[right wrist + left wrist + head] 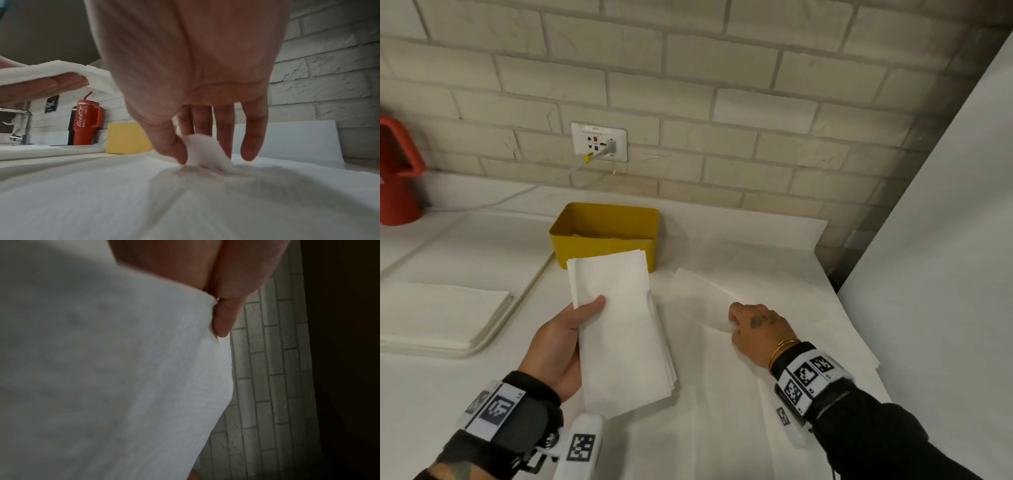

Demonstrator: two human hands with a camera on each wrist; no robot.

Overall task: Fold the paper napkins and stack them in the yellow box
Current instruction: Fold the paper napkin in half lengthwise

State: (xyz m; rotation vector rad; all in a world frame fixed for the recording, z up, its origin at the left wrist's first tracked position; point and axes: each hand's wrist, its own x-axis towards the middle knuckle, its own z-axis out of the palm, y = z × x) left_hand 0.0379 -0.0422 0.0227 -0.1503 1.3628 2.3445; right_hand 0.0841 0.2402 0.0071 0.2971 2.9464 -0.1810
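Note:
My left hand (571, 329) grips a stack of folded white napkins (619, 329) above the counter, thumb on top and fingers beneath. The same stack (102, 378) fills the left wrist view, and it shows with the fingers under it (51, 84) in the right wrist view. The yellow box (602, 236) stands just behind it against the wall, with some white paper inside. My right hand (753, 329) pinches up a fold of an unfolded napkin (739, 394) lying flat on the counter; thumb and fingers (180, 151) nip the raised paper (205, 152).
A pile of flat napkins (438, 315) lies on a tray at the left. A red tumbler (397, 178) stands at the far left by the brick wall. A cable runs from the wall socket (599, 142). A white panel (945, 240) closes off the right side.

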